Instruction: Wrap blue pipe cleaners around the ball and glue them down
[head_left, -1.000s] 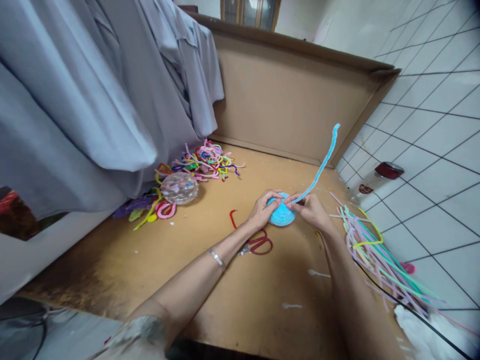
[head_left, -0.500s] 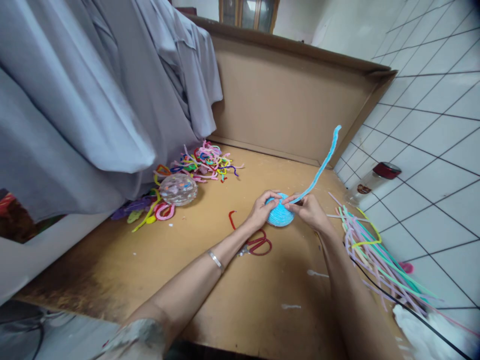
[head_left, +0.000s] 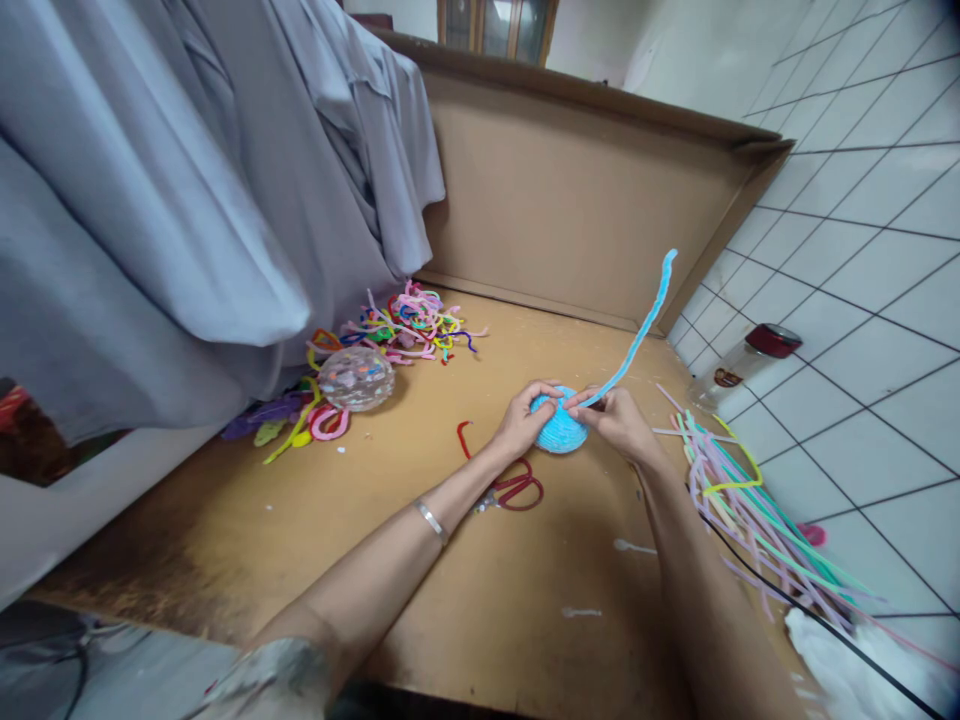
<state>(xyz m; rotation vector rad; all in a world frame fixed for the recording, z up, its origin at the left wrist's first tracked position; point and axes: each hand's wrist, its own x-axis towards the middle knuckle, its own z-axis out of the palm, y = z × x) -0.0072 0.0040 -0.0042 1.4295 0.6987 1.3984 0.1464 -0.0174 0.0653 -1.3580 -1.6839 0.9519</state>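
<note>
Both hands work on a round blue piece of coiled pipe cleaners [head_left: 563, 433] above the table. My left hand [head_left: 527, 418] grips its left side, thumb and fingers closed on the rim. At its upper right, my right hand [head_left: 611, 420] pinches a light blue pipe cleaner [head_left: 634, 345], whose free end sticks up and to the right. Where that strand joins the coil is hidden by the fingers. Red-handled scissors [head_left: 520, 490] lie on the table just below, partly covered by my left wrist. A bent red pipe cleaner [head_left: 463, 440] is beside that forearm.
A tangled heap of coloured pipe cleaners [head_left: 420, 325] and a clear ball-like container [head_left: 357, 380] sit at left, by a grey cloth [head_left: 225, 200]. Long pipe cleaners [head_left: 750, 520], a black cable and white stuffing [head_left: 862, 660] lie right. A red-lidded jar [head_left: 739, 372] stands by the tiles.
The free end of the light blue pipe cleaner has tipped slightly to the left. Both hands keep their hold in nearly the same place.
</note>
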